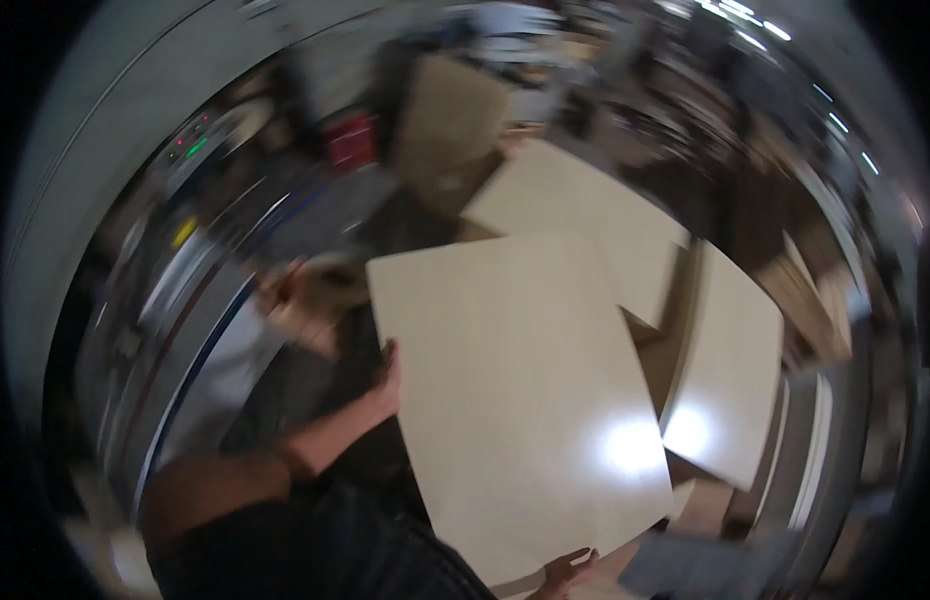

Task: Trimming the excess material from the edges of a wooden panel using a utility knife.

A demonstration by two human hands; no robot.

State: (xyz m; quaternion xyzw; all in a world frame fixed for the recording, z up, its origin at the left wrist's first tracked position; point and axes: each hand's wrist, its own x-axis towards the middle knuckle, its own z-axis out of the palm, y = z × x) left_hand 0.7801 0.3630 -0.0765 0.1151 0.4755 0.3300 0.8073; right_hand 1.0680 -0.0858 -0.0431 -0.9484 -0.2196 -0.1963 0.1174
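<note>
A large pale, wood-coloured panel [515,390] fills the middle of the view, tilted, with a bright light reflected near its right edge. My left hand [390,382] grips its left edge, the thumb showing along the side and the other fingers hidden beneath. At the near edge my right hand [568,572] holds the same panel, only partly in view. Just beyond lies a second pale panel [575,210], partly covered by the held one. To the right, another pale panel [730,370] tops a stack with a brown side.
Motion blurs the surroundings. A brown board-like shape [450,120] stands at the far side near a red box [351,142]. Left is a machine with a blue-edged rail [200,345]. A blurred brown shape [320,300] lies beside the panel. Cardboard-coloured pieces [805,295] are at right.
</note>
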